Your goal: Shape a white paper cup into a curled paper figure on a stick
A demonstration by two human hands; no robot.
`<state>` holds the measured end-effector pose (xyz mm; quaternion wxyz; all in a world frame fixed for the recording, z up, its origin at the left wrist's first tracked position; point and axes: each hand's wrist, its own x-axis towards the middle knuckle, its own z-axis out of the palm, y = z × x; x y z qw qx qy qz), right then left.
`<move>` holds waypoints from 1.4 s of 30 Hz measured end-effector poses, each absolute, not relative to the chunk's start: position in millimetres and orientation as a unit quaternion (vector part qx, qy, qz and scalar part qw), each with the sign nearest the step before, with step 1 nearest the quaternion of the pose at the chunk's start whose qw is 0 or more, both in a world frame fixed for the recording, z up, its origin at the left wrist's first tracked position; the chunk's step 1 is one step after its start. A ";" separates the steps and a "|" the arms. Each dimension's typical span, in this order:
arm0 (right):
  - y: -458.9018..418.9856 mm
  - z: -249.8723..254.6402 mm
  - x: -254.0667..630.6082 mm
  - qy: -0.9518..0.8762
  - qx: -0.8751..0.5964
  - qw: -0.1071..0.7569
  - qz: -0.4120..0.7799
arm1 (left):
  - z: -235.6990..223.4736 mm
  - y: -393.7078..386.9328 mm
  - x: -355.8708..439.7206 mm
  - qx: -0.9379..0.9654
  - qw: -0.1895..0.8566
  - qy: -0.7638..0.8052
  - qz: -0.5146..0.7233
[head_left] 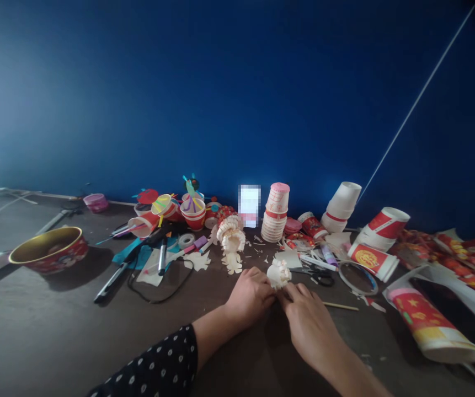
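Note:
Both my hands are together over the front middle of the table. My left hand (250,295) has its fingers curled in at the lower left of a small white curled paper piece (277,274) with a fringed edge. From the right, my right hand (307,317) grips the lower edge of that same piece, its fingers bent. My fingertips are partly hidden behind the knuckles. Just beyond stands a larger white figure of curled, fringed paper (231,240), with a flat cut paper part at its foot. Scissors (322,277) with dark handles lie right of the held piece.
A stack of paper cups (276,215) stands behind. More white cups (340,207) and a red patterned cup (436,325) are at right, near a roll of clear tape (358,277). At left are a gold-lined bowl (65,259), markers (163,256) and decorated cups (193,212). A wooden stick (342,306) lies at right.

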<state>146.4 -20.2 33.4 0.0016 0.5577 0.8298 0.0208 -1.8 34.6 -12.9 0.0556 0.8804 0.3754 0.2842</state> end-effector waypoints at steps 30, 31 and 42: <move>-23.7 42.8 157.9 0.819 0.571 0.049 0.008 | 4.0 16.8 0.4 0.883 0.046 0.423 0.200; -23.2 43.2 157.3 0.818 0.573 0.053 0.006 | 3.7 16.7 0.0 0.882 0.048 0.422 0.203; -21.7 42.8 157.3 0.811 0.582 0.057 0.008 | 8.2 13.4 -4.9 0.861 0.088 0.460 0.201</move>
